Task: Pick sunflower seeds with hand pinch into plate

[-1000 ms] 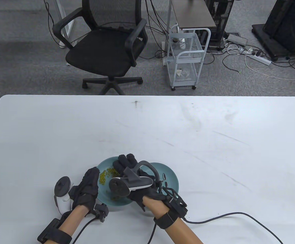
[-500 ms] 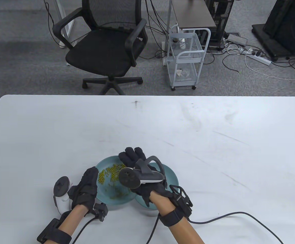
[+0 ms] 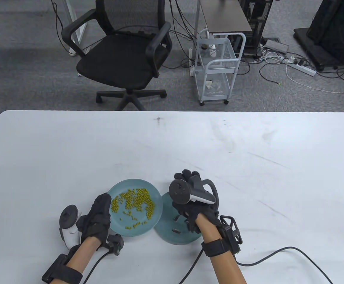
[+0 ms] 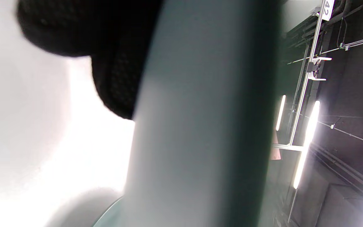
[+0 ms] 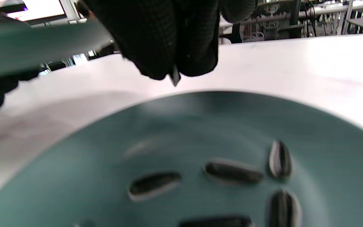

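Right wrist view shows the right hand [image 5: 173,47] pinching one striped sunflower seed [image 5: 175,77] over the darker teal plate [image 5: 74,176] near the tabletop's front edge, having swung over from the lighter teal plate of green beans [image 3: 157,204]. Left hand [image 3: 99,217] grips that plate's rim, now tilted up. Drop looks imminent.

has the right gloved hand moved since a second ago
Yes. The right gloved hand has swung rightward, off the teal plate of green beans, and is now above the darker teal plate holding striped seeds.
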`<state>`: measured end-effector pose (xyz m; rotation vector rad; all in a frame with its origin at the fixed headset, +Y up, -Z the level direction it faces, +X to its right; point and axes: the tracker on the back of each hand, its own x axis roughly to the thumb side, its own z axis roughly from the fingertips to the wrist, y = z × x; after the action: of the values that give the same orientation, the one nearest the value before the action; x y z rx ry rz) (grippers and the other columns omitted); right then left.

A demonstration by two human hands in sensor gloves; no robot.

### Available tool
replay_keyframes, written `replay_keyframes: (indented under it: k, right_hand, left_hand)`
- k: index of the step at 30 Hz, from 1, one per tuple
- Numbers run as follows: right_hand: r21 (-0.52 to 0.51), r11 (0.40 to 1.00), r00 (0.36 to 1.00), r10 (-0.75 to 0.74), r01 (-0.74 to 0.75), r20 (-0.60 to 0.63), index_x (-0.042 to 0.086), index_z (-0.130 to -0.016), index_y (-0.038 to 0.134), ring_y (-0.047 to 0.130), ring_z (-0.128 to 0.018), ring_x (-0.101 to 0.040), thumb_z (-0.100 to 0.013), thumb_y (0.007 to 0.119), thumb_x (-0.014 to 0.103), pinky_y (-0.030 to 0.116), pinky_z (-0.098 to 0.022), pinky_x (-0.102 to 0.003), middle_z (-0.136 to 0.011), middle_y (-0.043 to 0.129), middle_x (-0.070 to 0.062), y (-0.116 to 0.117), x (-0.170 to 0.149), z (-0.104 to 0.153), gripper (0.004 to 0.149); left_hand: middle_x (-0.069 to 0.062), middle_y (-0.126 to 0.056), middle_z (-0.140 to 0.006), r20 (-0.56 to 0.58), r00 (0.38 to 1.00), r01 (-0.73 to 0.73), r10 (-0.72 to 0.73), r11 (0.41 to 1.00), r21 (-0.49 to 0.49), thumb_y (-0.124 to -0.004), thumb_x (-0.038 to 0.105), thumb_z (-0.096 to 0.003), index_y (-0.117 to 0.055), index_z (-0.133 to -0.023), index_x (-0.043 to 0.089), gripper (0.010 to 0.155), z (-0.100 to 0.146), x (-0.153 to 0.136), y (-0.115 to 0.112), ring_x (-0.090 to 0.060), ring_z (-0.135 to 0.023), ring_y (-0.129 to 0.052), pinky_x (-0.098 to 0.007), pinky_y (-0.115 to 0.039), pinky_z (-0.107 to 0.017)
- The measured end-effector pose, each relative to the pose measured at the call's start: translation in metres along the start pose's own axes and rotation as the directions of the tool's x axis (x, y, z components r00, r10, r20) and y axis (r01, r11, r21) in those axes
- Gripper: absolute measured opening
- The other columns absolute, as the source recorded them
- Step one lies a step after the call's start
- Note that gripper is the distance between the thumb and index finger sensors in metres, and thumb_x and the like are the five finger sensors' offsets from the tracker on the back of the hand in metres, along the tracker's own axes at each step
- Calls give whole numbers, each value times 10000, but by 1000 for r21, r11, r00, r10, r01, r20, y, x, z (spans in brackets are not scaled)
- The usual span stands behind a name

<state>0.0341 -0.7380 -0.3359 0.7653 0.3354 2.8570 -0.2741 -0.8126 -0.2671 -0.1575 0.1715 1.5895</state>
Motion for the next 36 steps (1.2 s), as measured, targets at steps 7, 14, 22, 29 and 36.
replay_keyframes:
  k: [7, 14, 22, 29, 36]
  right_hand:
    - [26, 1000, 1000, -6, 6, -18, -33, -706, 915, 298, -971, -635, -473, 933, 222, 241, -642, -771, -1090, 443, -352, 8, -2, -2, 346]
    - [7, 1000, 999, -30, 30, -33, -44, -732, 904, 284, -970, -636, -482, 921, 226, 234, -641, -770, -1092, 428, -354, 7, -5, -1, 369]
    - [-13, 999, 998, -48, 47, -31, -39, -727, 908, 278, -970, -636, -483, 917, 223, 231, -641, -770, -1094, 422, -352, 5, -6, -1, 358]
    - [-33, 995, 995, -91, 90, -41, -45, -729, 906, 268, -969, -637, -487, 913, 221, 225, -641, -769, -1093, 412, -357, 0, -11, 4, 360]
    - [-68, 991, 992, -116, 112, -55, -53, -740, 900, 252, -968, -638, -489, 911, 221, 211, -640, -769, -1096, 390, -362, -8, -18, 24, 372]
  left_hand:
    - [-171, -865, -730, 1, 1000, 6, -6, 1000, -2, -565, 435, -654, -502, -1003, 98, 489, -1, 0, 1, -267, -357, -1043, -407, -853, -280]
    - [-154, -902, -731, 11, 998, 56, -56, 998, 25, -584, 433, -650, -587, -983, 80, 486, -2, 3, 5, -261, -363, -1058, -409, -860, -282]
    - [-161, -887, -741, -17, 992, 123, -122, 990, 63, -595, 444, -644, -662, -950, 102, 464, -2, 9, 12, -240, -379, -1007, -398, -831, -305]
    - [-149, -822, -762, -89, 995, 57, -46, 990, 128, -603, 453, -649, -662, -965, 124, 460, -5, 3, 30, -221, -417, -940, -404, -793, -344]
    - [-215, -819, -848, -156, 988, 51, -14, 970, 237, -661, 390, -633, -649, -1005, 86, 481, -11, -4, 60, -324, -521, -972, -469, -796, -400]
